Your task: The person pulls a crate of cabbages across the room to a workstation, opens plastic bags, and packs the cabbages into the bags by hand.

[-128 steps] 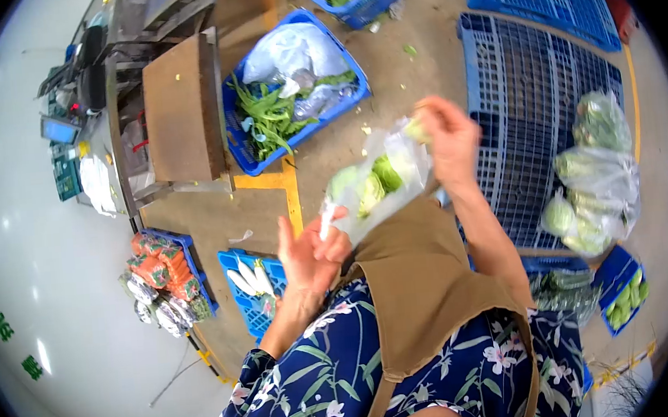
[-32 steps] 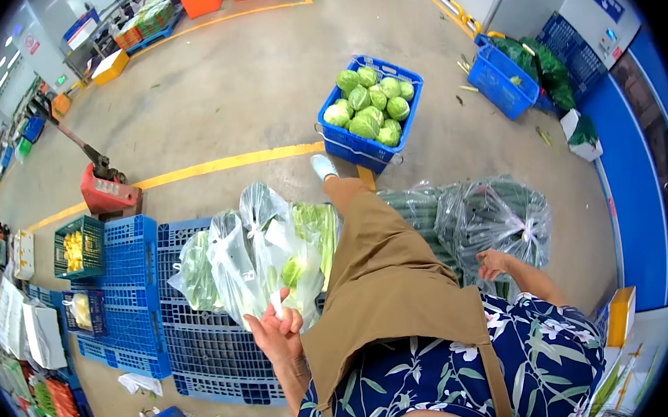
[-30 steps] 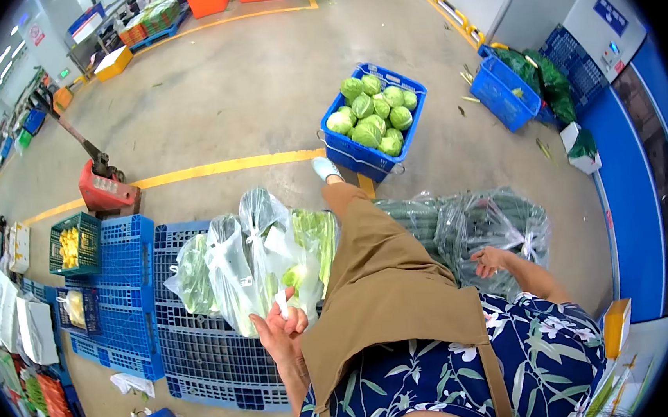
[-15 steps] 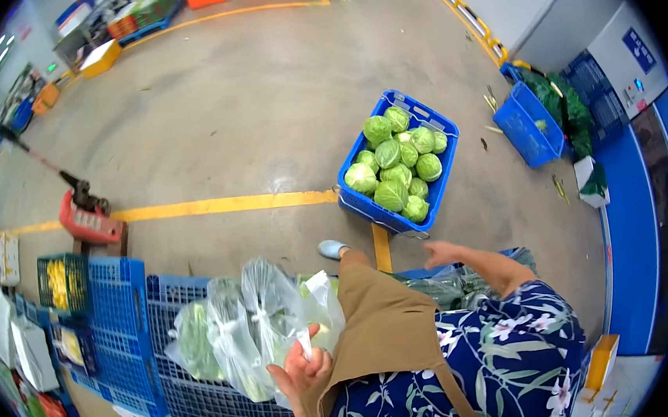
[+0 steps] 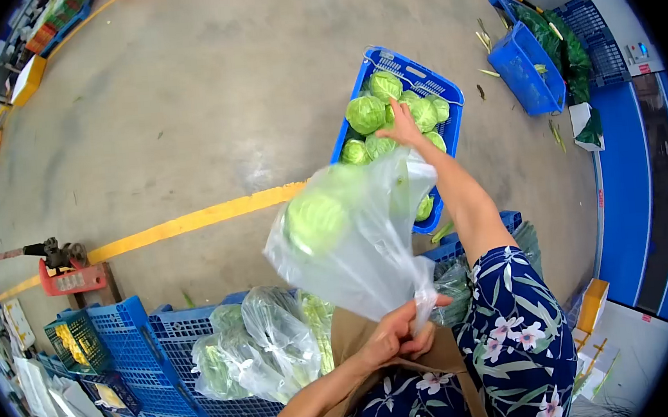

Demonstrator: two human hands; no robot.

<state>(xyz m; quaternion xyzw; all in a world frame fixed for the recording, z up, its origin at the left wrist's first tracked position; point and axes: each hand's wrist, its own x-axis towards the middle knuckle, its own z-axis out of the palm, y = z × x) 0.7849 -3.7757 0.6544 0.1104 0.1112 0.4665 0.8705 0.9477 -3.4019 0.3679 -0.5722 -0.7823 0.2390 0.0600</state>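
My left hand [image 5: 401, 335] grips the gathered neck of a clear plastic bag [image 5: 362, 261]. Inside the bag a pale green cabbage [image 5: 316, 222] shows through, blurred. My right hand [image 5: 400, 127] reaches over a blue crate [image 5: 451, 89], fingers spread on or just above the green cabbages [image 5: 366, 115] in it. The bag hides the crate's lower left part. Below the bag, clear bags of leafy vegetables [image 5: 281, 334] lie on a blue pallet [image 5: 244, 411].
A red pallet jack [image 5: 73, 278] stands at the left, above a green crate of yellow produce [image 5: 78, 342]. Another blue crate [image 5: 526, 72] sits at the upper right beside dark green sacks [image 5: 573, 56]. A yellow line [image 5: 194, 219] crosses the floor.
The bag my left hand holds has swung up and right, beside the crate, and now shows a cabbage in it. My right hand has moved up from below the crate to its cabbages.
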